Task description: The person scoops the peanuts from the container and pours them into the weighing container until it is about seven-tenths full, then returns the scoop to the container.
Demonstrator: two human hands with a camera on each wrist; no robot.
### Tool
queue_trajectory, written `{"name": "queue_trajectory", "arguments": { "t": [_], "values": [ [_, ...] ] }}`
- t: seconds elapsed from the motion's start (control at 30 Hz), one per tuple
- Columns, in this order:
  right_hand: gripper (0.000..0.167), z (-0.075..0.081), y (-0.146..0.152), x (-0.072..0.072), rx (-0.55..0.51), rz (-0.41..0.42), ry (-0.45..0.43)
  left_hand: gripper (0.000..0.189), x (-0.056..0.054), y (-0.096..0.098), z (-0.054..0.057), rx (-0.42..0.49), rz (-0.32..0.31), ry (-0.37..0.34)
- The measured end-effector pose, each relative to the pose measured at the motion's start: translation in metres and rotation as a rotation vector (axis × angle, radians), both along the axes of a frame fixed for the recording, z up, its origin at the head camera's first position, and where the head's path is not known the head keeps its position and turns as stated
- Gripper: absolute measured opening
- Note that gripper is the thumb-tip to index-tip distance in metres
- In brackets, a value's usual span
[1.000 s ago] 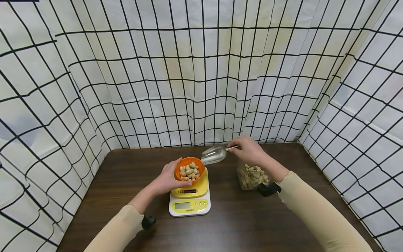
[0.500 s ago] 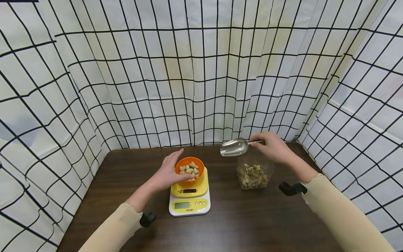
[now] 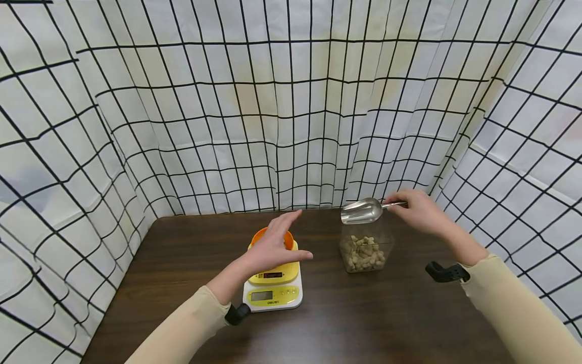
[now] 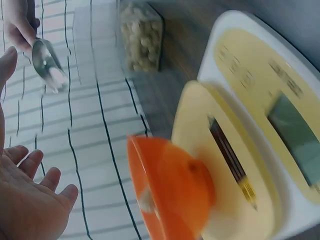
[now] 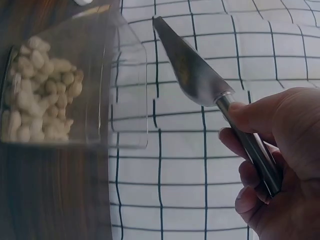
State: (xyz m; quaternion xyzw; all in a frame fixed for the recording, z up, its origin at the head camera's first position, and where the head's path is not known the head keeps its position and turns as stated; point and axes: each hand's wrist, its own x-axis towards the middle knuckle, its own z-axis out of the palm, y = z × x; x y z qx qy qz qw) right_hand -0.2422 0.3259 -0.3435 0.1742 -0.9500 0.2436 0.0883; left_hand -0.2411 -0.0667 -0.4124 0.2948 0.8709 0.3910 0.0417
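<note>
My right hand (image 3: 418,210) grips the handle of a metal scoop (image 3: 362,211), held above a clear plastic container (image 3: 364,255) part-filled with peanuts in their shells (image 5: 42,95). In the right wrist view, fingers and thumb wrap round the handle. My left hand (image 3: 275,247) is in the air over the scale, thumb and fingers spread, holding nothing. Below it, an orange bowl (image 4: 172,190) stands on the yellow platform of a kitchen scale (image 3: 273,297). The hand hides most of the bowl in the head view; a peanut (image 4: 147,201) shows inside it in the left wrist view.
A dark wooden table (image 3: 341,323) bears the scale at left of centre and the container to its right. White curtains with a black grid (image 3: 300,126) enclose the back and both sides. A black strap mount (image 3: 447,272) sits on the right wrist.
My right hand has carried the scoop rightward from beside the bowl to over the container. My left hand has let go of the bowl and moved right, across it.
</note>
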Motion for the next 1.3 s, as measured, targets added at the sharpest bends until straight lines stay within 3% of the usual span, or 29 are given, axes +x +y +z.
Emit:
{"name": "queue_trajectory", "arguments": {
  "t": [0.3, 0.8, 1.13, 1.3],
  "values": [
    [0.018, -0.004, 0.015, -0.003, 0.044, 0.021, 0.02, 0.107, -0.001, 0.042, -0.005, -0.007, -0.08, -0.012],
    [0.014, -0.02, 0.001, -0.006, 0.33, 0.04, 0.011, 0.114, -0.026, 0.106, -0.038, -0.075, -0.062, -0.136],
    [0.008, -0.032, -0.014, -0.01, 0.482, 0.014, 0.018, 0.117, -0.026, 0.123, -0.043, -0.038, -0.057, -0.199],
    [0.008, -0.038, -0.021, -0.017, 0.498, 0.036, 0.02, 0.112, -0.028, 0.127, -0.043, -0.029, -0.035, -0.185]
  ]
}}
